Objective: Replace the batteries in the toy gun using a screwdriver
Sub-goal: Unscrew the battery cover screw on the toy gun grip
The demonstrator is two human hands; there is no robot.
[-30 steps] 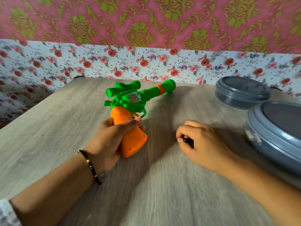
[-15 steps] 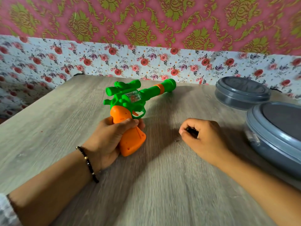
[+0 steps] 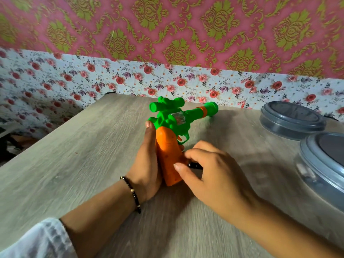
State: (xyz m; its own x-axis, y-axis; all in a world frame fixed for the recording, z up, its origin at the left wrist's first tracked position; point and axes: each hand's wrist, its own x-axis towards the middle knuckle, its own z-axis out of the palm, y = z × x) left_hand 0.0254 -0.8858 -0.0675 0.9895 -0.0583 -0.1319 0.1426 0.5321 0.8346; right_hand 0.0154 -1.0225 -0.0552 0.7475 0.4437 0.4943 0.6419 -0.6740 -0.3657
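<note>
Setting: I see a grey wood-grain table (image 3: 78, 164) pushed against a wall with a floral strip below pink-and-gold damask paper; two grey lidded containers (image 3: 292, 120) sit at the far right, well apart from the work.
Toy gun: the toy gun (image 3: 173, 131) lies near the middle of the table, green barrel pointing away and to the right, orange grip (image 3: 168, 161) running back toward me.
Long axis: the grip slants from the green body down to its butt, nearest me; that butt rests on or just above the table, I cannot tell which.
Left hand: my left hand (image 3: 147, 164) wraps the grip from its left side, thumb lying up along the green body, fingertips peeking round the right side.
Right hand: my right hand (image 3: 214, 175) sits just right of the grip, fingers curled, thumb tip touching the orange plastic.
Screwdriver: a short black piece (image 3: 194, 165) shows under the right fingers; I judge it to be the screwdriver, pinched there, though its tip is hidden.
Key relation: the grip's right face lies directly left of my right fingertips, so the right hand is the nearer one for tool work.
Step in hand: I judge the tool is being brought to the battery cover screw, which I cannot see.
Risk: the left hand's hold must keep the grip from rolling.
</note>
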